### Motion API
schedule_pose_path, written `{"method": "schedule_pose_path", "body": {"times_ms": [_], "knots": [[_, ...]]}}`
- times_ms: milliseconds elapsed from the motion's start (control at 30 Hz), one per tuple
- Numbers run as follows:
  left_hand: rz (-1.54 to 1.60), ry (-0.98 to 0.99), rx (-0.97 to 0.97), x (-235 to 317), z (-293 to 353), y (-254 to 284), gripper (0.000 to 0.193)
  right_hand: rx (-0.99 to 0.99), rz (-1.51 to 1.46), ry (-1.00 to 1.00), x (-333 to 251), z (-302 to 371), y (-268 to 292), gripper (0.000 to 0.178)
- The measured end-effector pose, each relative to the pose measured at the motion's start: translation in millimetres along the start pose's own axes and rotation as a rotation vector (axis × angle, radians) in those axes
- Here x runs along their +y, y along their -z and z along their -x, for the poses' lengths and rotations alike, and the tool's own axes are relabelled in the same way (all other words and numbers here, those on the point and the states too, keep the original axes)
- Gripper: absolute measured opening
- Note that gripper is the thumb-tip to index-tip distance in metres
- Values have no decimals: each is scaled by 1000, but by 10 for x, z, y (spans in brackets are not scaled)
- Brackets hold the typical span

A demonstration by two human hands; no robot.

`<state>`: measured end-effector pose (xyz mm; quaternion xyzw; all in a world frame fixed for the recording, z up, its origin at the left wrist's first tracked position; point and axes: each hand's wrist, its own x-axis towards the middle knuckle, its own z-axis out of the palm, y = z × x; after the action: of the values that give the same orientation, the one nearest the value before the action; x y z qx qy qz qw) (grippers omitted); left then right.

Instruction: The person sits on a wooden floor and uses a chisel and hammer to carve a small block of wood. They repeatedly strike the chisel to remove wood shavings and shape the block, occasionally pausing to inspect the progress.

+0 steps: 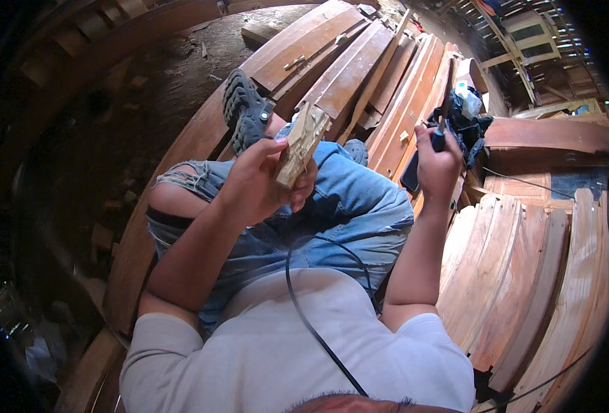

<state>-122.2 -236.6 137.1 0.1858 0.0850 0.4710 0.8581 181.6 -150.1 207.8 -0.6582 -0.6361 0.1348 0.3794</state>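
Note:
My left hand (263, 180) is closed around a roughly carved, pale block of wood (303, 146), its faceted face turned up above my lap. Off to the right, my right hand (436, 160) grips a slim hand tool (439, 140) by its dark blue handle. The tool's narrow shaft points up and away from me, apart from the wood. Whether it is a chisel or a knife I cannot make out. A dark, flat, phone-like object (410, 172) is beside my right wrist, partly hidden.
Long brown boards (349, 76) extend ahead under my sandalled foot (246, 110). A black bag (471, 127) with clear plastic lies beyond my right hand. Pale planks (483, 255) are stacked at the right. A black cable (304, 313) loops over my shirt and lap.

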Motion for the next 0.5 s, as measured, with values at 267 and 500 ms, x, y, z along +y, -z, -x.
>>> {"method": "schedule_pose_path", "body": {"times_ms": [267,500], "knots": [[54,-153,267,78,-9,36,50,-733,-688,-250,-352,1263,-341,42],[66,-344,434,47,-80,57,49,-801,-551,-100,-497,1559,-396,41]]}}
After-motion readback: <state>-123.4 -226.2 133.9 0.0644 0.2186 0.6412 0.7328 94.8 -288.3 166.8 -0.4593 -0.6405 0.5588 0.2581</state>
